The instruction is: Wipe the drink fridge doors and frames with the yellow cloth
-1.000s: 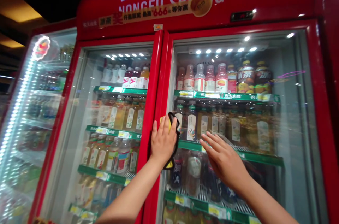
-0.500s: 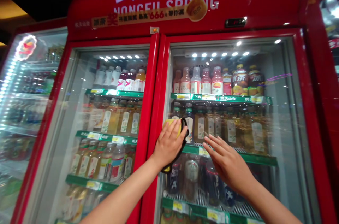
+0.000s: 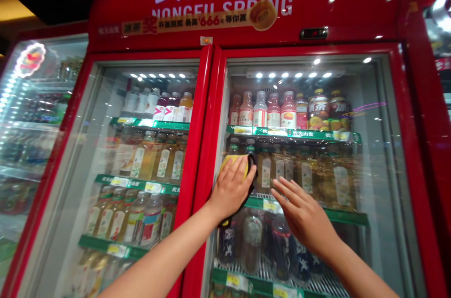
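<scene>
My left hand [image 3: 233,187] presses a yellow cloth with a dark edge [image 3: 251,166] against the right glass door, close to its red left frame. Part of the cloth shows above my fingers and below my wrist. To the right, my right hand [image 3: 299,208] is raised in front of the same glass with its fingers stretched out and nothing in it. Whether its fingertips touch the glass, I cannot tell. Behind the pane [image 3: 382,157] stand rows of bottled drinks on green-edged shelves.
The red door frame [image 3: 202,138] runs between the two glass doors. Another lit cooler [image 3: 31,124] stands at the left, and part of a further red one shows at the right edge. A small display [image 3: 314,33] sits above the right door.
My left hand and the cloth have shifted slightly to the right on the glass. My right hand has hardly moved. The view has tilted very slightly.
</scene>
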Demonstrator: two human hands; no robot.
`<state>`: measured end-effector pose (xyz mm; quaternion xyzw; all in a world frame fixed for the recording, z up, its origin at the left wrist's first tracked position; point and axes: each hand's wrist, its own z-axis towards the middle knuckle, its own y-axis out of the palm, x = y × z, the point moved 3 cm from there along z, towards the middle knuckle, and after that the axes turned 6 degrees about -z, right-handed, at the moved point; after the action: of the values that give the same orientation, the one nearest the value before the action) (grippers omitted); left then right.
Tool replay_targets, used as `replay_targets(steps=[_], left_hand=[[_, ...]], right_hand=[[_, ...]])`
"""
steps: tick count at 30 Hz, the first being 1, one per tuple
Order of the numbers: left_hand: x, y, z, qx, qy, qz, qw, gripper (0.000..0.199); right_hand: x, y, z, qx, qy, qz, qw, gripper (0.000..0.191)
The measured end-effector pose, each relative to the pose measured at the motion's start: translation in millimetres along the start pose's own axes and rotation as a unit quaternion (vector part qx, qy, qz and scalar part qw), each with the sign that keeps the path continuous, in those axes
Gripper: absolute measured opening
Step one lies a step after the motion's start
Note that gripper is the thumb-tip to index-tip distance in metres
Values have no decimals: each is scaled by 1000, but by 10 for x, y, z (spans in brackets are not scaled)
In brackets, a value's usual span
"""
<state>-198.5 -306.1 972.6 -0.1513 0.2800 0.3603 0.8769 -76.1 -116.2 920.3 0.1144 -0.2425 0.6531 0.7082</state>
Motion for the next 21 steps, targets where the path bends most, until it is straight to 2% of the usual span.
replay_targets(steps=[2, 4, 7, 9, 11, 13, 15, 18, 20, 21], left_hand=[[-38, -51, -144, 2, 9, 14, 1000, 63], [-131, -79, -68, 21, -53, 37, 998, 59], [-188, -33, 352, 58, -169, 50, 983, 52], [-98, 40, 655, 72, -197, 41, 977, 50], [66, 102, 826, 71, -174, 33, 982, 50], [243, 122, 798, 58, -117, 26, 991, 51], [373, 94, 604, 34, -48, 11, 998, 51], [435, 18, 281, -8, 32, -22, 999, 52], [393, -2, 252, -14, 18, -29, 999, 54], [357, 6, 319, -4, -21, -26, 999, 54]], right_hand=[[56, -19, -70, -1, -14, -1, 1000, 50], [138, -52, -79, 6, -23, -2, 1000, 50], [232, -90, 1, 19, -16, 5, 1000, 51], [250, -98, 54, 21, -10, 15, 1000, 52], [249, -103, 52, 18, -21, 22, 999, 52], [274, -122, -22, 10, -47, 24, 999, 54], [363, -161, -149, 1, -75, 21, 997, 55], [626, -245, -333, -2, -92, 4, 996, 53], [829, -298, -395, 8, -82, -14, 997, 51], [918, -320, -405, 15, -70, -25, 997, 50]])
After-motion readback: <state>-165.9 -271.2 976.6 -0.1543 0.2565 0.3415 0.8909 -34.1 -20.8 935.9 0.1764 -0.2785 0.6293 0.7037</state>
